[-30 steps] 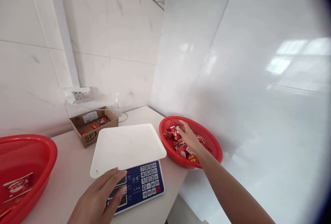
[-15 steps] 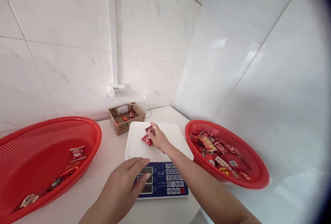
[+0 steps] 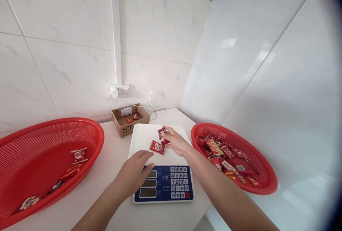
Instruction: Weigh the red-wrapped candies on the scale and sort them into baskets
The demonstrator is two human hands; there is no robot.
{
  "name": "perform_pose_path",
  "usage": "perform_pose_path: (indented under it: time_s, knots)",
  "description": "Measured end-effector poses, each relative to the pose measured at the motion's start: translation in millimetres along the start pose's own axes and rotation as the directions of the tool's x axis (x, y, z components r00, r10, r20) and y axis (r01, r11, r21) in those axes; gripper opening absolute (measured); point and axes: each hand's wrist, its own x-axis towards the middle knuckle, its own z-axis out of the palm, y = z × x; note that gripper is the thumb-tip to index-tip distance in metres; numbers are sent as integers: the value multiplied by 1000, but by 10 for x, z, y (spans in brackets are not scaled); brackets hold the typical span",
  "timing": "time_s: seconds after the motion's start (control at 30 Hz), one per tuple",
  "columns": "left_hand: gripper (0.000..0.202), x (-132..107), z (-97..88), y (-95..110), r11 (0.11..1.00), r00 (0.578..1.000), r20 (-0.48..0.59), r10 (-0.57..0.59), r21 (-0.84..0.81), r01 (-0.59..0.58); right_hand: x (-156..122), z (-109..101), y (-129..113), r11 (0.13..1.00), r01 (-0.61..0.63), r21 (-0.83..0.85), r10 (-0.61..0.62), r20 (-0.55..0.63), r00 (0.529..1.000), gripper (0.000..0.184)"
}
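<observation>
Over the white pan of a digital weighing scale (image 3: 144,133), my right hand (image 3: 176,142) pinches a dark red candy packet (image 3: 162,134) between thumb and fingers. A red packet marked 520 (image 3: 157,147) lies on the pan just below it, partly overlapped by the held one. My left hand (image 3: 136,170) hovers over the near left corner of the scale, beside the blue keypad panel (image 3: 165,184). Its fingers are apart and hold nothing.
At left stands a large red basket (image 3: 96,131) with several packets along its right side. Another red basket (image 3: 269,184) at right holds many red packets. Behind the scale are a small cardboard box (image 3: 130,127) with a few packets and a clear plastic bottle (image 3: 149,103).
My right hand has moved slightly right with the dark packet, showing more of the 520 packet. My left hand has shifted up and a little left, uncovering more of the display.
</observation>
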Motion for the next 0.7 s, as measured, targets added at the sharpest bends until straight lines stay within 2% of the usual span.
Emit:
perform_pose_path:
  time_s: [0.1,0.2,0.27,0.4,0.47,0.6,0.7]
  knots:
    - [35,167,48,78,998,997,43,64,25,-65,15,-130,10,981,106,-163,-116,-52,992,42]
    - [34,352,75,142,990,989,82,122,61,-127,52,-278,69,873,175,-456,-224,-55,973,43]
    - [32,468,94,166,982,980,116,159,86,-169,65,-354,114,801,182,-570,-243,-33,969,39]
    - [25,648,138,153,960,955,204,215,137,-245,39,-432,165,714,207,-668,-306,-32,952,46]
    - [24,713,151,108,952,946,231,229,152,-267,1,-453,178,657,243,-714,-352,-6,936,44]
    - [26,826,156,-62,953,949,219,224,156,-261,-87,-479,224,559,328,-762,-369,126,921,24]
    - [28,907,153,-203,966,963,183,196,135,-222,-96,-477,273,521,357,-775,-375,167,912,24]
